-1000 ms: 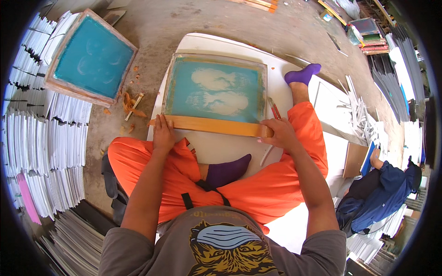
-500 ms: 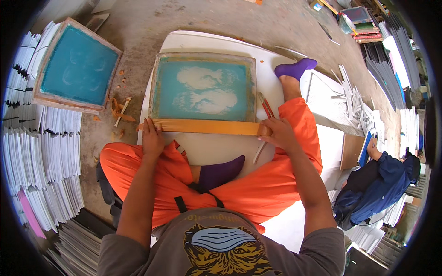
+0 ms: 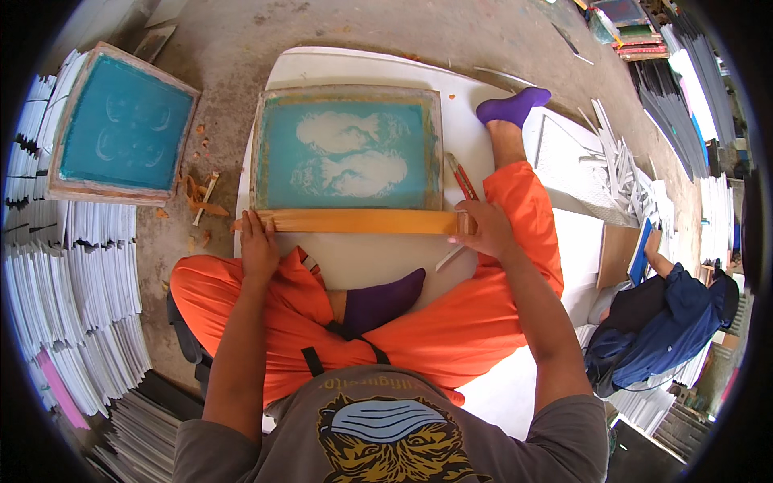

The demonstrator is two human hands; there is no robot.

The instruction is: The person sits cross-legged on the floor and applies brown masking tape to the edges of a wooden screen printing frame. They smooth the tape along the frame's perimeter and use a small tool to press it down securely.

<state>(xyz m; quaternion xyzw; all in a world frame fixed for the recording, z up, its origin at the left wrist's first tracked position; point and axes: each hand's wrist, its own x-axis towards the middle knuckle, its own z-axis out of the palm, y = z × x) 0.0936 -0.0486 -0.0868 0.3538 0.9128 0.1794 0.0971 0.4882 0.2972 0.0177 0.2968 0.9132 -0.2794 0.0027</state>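
A wooden-framed printing screen [image 3: 354, 193] with teal mesh and two pale figures lies in front of me. A strip of brown packing tape [image 3: 362, 221] stretches taut along its near edge. My left hand [image 3: 259, 245] is closed on the strip's left end, fingertips on top of the tape. At the other end, my right hand [image 3: 485, 229] grips the tape roll, mostly hidden by the fingers. Beside the right hand lies a red utility knife [image 3: 462, 179]. A thin pale strip [image 3: 451, 258] lies just below that hand.
Another teal screen [image 3: 125, 125] leans on paper stacks [image 3: 72, 282] at the left. Tape scraps [image 3: 201, 201] litter the floor. White offcuts [image 3: 624, 161] pile up at the right. A co-worker in dark blue [image 3: 668, 322] holds a blue board [image 3: 640, 251]. A white board [image 3: 362, 64] lies under the screen.
My hands keep their hold on the tape, still stretched along the screen's near edge. The view has shifted slightly; the thin pale strip now shows less beyond my right hand.
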